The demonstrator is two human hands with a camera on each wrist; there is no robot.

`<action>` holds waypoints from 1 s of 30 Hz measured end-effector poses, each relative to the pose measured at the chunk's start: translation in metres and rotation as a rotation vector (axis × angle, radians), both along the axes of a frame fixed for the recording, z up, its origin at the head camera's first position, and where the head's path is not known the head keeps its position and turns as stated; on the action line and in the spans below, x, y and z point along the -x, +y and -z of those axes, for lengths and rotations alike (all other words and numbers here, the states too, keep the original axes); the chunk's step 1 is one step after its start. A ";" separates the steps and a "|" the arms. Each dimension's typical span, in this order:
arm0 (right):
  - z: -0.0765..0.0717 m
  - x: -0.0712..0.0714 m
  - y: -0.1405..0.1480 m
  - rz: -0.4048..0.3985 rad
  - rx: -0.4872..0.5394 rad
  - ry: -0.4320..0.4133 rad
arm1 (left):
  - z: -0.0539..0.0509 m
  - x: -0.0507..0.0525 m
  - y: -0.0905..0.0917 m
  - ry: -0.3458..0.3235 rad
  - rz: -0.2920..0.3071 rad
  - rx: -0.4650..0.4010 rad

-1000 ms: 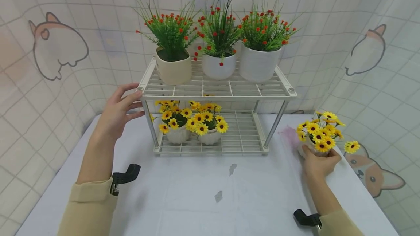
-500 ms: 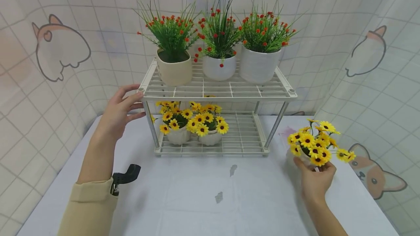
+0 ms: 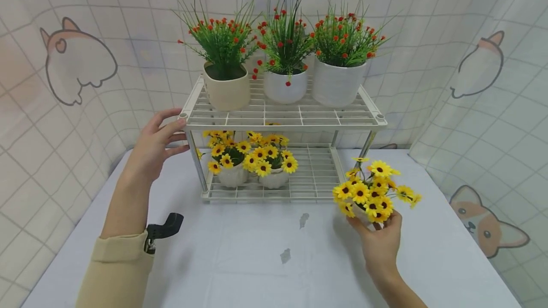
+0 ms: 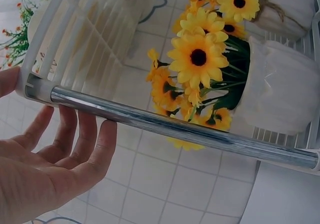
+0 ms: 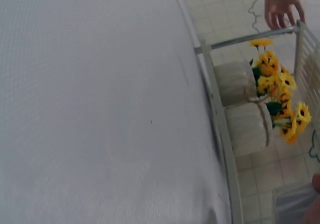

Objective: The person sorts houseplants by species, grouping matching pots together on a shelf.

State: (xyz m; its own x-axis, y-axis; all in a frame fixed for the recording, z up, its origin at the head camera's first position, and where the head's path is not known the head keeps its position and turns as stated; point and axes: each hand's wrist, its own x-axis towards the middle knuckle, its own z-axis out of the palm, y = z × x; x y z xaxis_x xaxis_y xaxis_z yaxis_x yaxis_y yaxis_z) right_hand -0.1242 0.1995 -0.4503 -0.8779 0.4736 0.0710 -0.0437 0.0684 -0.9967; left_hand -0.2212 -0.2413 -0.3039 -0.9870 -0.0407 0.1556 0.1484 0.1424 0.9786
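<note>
A two-tier white wire rack [image 3: 282, 128] stands at the back of the table. My left hand [image 3: 156, 144] holds its upper left front corner, the thumb at the shelf edge and the fingertips against the metal post [image 4: 150, 121]. My right hand [image 3: 381, 241] grips a potted yellow sunflower plant [image 3: 372, 193] by its pale pot, in front of the rack's right front post; the flowers hide much of the pot. In the right wrist view only part of this pot [image 5: 295, 204] and the fingers show. Two similar potted sunflowers [image 3: 231, 175] [image 3: 274, 178] stand on the lower shelf, left and middle.
On the upper shelf are three red-flowered grassy plants, in a cream pot [image 3: 228, 91], a small white pot [image 3: 286, 87] and a larger white pot [image 3: 338, 84]. A white cloth [image 3: 239, 260] covers the table. Tile-patterned curtain [image 3: 479, 122] hangs around it.
My right hand has carried the potted sunflower leftward from the table's right side to the rack's right front. My left hand has stayed at the rack corner.
</note>
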 end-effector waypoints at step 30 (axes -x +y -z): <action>0.018 0.099 -0.080 -0.050 -0.015 0.112 | 0.000 0.000 0.000 -0.024 0.000 -0.007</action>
State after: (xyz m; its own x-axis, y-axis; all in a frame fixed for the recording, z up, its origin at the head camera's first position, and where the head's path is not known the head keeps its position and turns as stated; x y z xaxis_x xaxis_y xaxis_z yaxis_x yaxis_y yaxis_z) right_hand -0.2227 0.1199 -0.4683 -0.8868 0.4271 0.1765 -0.1581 0.0785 -0.9843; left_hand -0.2209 -0.2410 -0.3041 -0.9904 -0.0422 0.1315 0.1247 0.1351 0.9829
